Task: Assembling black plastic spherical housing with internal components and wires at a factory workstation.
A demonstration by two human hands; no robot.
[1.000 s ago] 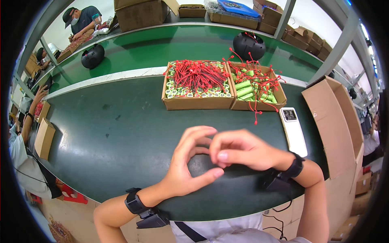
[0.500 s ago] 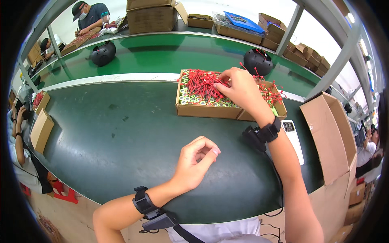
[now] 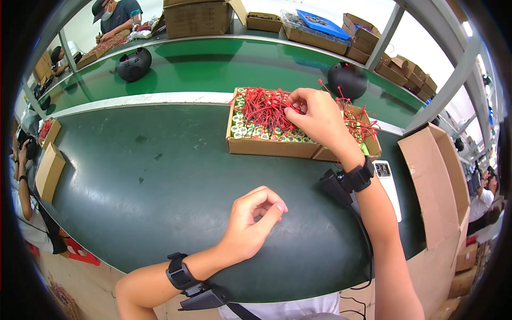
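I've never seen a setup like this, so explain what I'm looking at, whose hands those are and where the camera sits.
There's no machine here: these are a person's own bare hands. The picture comes from a wide fisheye camera worn on the head, looking down, so straight edges bend near its rim. The right hand reaches to red wires over a cardboard tray; whether its fingers pinch one is hard to tell. The left hand is loosely curled over the dark green table, with nothing visible in it. A white phone lies beside the right forearm.
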